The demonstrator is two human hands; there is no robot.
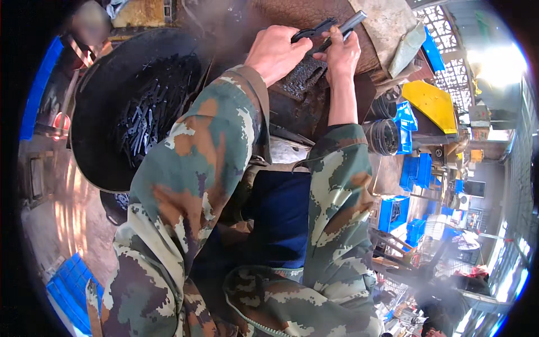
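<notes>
Both of my hands are close together over the dark, worn workbench [292,11] at the top of the view. My left hand [275,53] is closed around a slim black metal piece [314,31], whose far end reaches toward my right hand. My right hand [341,54] grips a short silver metal rod [355,21] that points up and to the right. The two pieces lie side by side and seem to meet near my right fingertips; exact contact is hard to make out. Below my hands sits a patch of small dark metal bits [300,78].
A large black pan [84,129] at left holds many thin dark metal strips [143,121]. To the right are dark round tubs [383,136], a blue bin [405,126] and a yellow panel [431,106]. More blue crates [393,213] stand behind. A blue crate [73,289] lies lower left.
</notes>
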